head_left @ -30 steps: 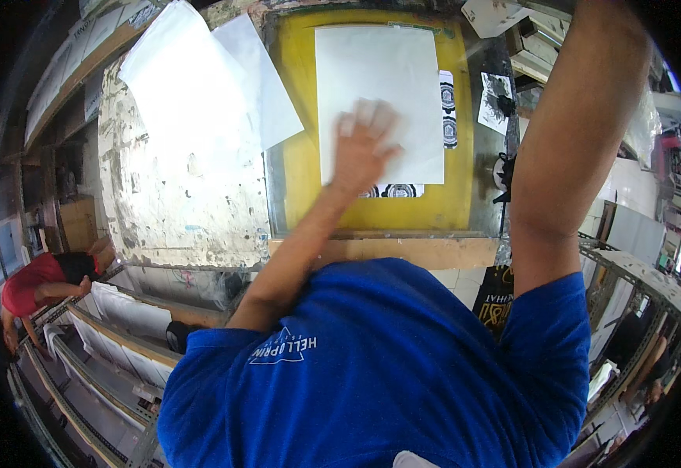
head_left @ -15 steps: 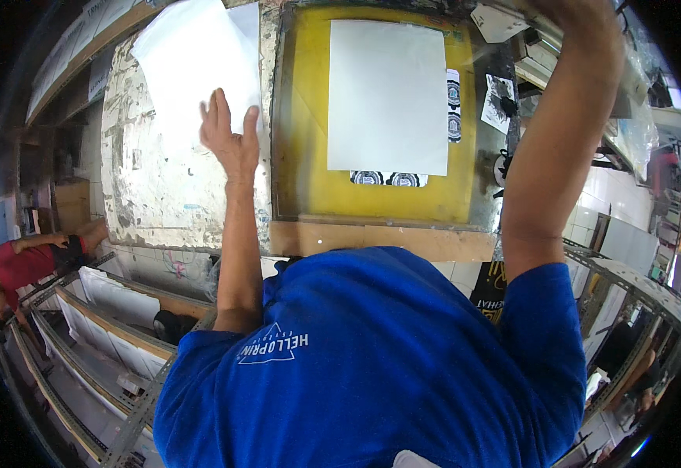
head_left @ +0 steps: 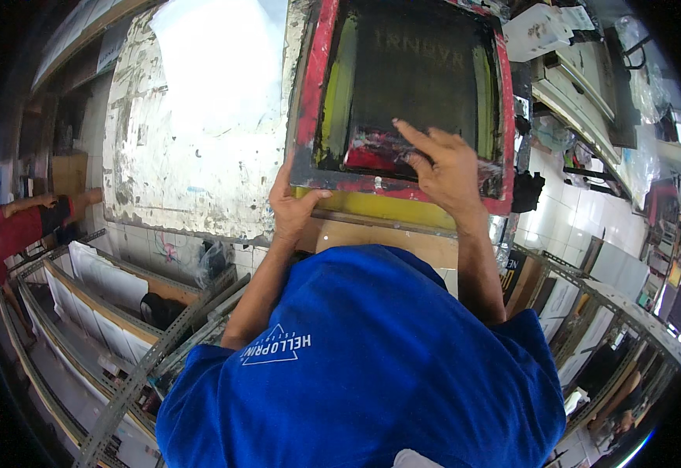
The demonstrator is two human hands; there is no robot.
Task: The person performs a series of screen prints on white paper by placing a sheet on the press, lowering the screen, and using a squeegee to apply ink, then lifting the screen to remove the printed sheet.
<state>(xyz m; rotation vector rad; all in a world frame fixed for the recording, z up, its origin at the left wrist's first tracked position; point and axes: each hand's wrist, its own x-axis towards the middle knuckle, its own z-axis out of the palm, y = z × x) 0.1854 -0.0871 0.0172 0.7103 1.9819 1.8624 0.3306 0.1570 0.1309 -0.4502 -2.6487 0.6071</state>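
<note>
A screen printing frame with red, ink-stained edges lies over the yellow printing base. Its dark mesh has greenish-yellow strips along both sides. My left hand grips the frame's near left corner, fingers along the side and thumb at the front edge. Inside the frame, at the near end of the mesh, rests what looks like a squeegee, smeared red and black. Over its right part is my right hand, fingers stretched out and apart. The white sheet from before is hidden under the frame.
White paper sheets lie on the paint-spotted board at left. A white box stands at the far right. Metal racks flank me on both sides. A person in red is at the far left.
The screen frame has come down over the white sheet and yellow base. My left hand moved from the paper to the frame's corner; my right hand came down from the upper right.
</note>
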